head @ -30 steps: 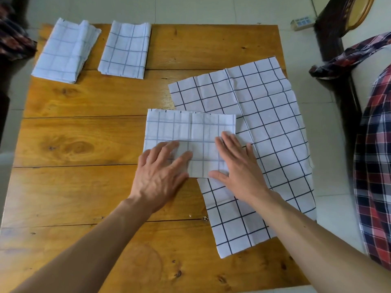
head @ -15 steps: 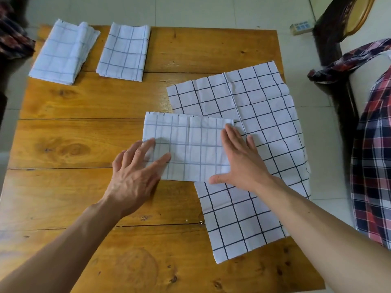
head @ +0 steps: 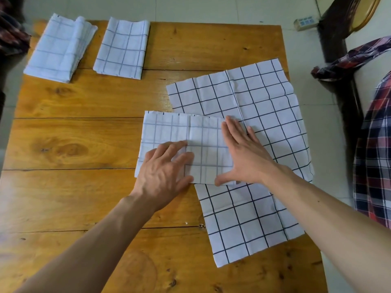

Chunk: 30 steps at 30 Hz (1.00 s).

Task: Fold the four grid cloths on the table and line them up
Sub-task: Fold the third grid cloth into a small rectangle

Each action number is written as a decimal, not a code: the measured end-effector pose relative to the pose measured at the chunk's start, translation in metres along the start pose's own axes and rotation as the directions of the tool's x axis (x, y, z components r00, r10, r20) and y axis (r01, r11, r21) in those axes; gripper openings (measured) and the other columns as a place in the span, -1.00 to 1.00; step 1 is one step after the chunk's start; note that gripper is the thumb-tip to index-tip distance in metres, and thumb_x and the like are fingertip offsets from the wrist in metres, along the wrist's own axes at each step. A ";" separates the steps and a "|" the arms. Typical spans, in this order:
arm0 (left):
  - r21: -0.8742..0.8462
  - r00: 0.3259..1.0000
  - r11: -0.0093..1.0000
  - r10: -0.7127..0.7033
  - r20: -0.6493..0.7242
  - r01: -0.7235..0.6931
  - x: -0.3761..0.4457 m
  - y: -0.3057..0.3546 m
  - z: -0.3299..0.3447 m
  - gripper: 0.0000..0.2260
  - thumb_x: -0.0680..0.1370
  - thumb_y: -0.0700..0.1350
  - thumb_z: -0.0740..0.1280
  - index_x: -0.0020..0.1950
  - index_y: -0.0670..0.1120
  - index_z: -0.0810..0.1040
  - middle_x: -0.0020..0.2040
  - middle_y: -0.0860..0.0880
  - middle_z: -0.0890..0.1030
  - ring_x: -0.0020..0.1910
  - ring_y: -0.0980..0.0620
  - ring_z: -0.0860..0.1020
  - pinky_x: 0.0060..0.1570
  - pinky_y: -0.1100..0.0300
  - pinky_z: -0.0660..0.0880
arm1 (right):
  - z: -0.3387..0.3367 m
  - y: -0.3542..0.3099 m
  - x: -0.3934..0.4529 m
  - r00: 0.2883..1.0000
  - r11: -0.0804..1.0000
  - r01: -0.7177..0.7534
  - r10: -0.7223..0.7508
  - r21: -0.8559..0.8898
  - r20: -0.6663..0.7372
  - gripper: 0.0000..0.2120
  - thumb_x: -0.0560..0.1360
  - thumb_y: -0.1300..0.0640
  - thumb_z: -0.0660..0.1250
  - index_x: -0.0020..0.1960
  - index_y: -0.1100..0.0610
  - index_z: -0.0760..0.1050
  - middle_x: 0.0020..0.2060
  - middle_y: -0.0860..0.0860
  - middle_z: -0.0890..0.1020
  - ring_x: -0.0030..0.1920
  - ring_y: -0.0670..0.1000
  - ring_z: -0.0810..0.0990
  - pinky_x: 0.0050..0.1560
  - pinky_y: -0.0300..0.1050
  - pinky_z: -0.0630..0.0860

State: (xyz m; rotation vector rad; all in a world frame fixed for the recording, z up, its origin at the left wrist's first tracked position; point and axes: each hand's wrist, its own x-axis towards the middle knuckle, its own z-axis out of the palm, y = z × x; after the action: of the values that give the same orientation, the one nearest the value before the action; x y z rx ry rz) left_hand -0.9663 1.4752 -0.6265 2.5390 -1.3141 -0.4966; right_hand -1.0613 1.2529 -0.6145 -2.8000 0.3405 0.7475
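A: Where's the cloth?
B: Half-folded cloth [head: 186, 144] mid-table [head: 74, 144], overlapping unfolded cloth [head: 254, 144] at rt edge. Your left hand [head: 165, 176] & right hand [head: 245, 153] press flat, fingers spread. Bare wood to your left.
A: Any writing?
B: None legible.

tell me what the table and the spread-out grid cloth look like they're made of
Table: apparently solid wood planks with a glossy amber varnish; knots, grain and plank seams show. Spread-out grid cloth: seemingly thin woven fabric, perhaps cotton, matte white with dark lines; it holds sharp fold creases.
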 end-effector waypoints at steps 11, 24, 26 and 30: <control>-0.021 0.999 0.999 -0.027 0.022 0.028 -0.001 -0.002 -0.001 -0.53 0.46 0.19 0.42 0.34 0.17 0.44 0.52 0.10 0.28 0.48 -0.02 0.24 0.36 -0.07 0.30 | -0.016 0.017 -0.005 0.991 0.985 0.113 -0.103 -0.128 0.081 0.42 0.20 -0.41 0.48 0.52 0.14 -0.49 0.47 0.03 -0.51 0.49 -0.01 -0.49 0.55 0.04 -0.27; 0.117 0.998 0.991 0.055 0.040 -0.060 -0.001 -0.004 -0.005 -0.49 0.48 0.22 0.36 0.38 0.11 0.40 0.50 0.02 0.32 0.44 -0.08 0.28 0.30 -0.07 0.37 | 0.004 -0.033 -0.030 0.983 0.995 -0.025 0.043 0.100 -0.179 -0.04 0.40 -0.20 0.46 0.56 0.20 0.06 0.58 0.07 0.02 0.54 0.07 0.07 0.53 0.03 0.11; 0.125 0.997 0.989 0.070 0.031 -0.073 -0.002 -0.006 -0.008 -0.42 0.45 0.20 0.39 0.42 0.07 0.36 0.47 0.01 0.36 0.42 -0.07 0.30 0.30 -0.04 0.36 | 0.006 -0.032 -0.028 0.985 0.993 -0.042 0.060 0.110 -0.161 0.00 0.38 -0.20 0.48 0.57 0.19 0.03 0.59 0.05 -0.01 0.56 0.05 0.04 0.53 0.08 0.13; 0.165 0.991 0.978 0.119 0.057 -0.127 -0.008 -0.013 -0.015 -0.23 0.38 0.10 0.45 0.53 0.03 0.23 0.43 -0.01 0.41 0.39 -0.08 0.35 0.32 -0.03 0.35 | 0.009 -0.032 -0.026 0.988 0.993 -0.057 0.071 0.106 -0.134 0.03 0.39 -0.20 0.47 0.59 0.19 -0.03 0.60 0.04 -0.08 0.58 0.02 -0.05 0.54 0.11 0.09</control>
State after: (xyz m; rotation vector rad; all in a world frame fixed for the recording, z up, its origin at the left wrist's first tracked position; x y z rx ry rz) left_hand -0.9553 1.4900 -0.6156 2.5710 -1.5807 -0.4392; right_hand -1.0786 1.2895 -0.6041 -2.7611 0.4812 0.5342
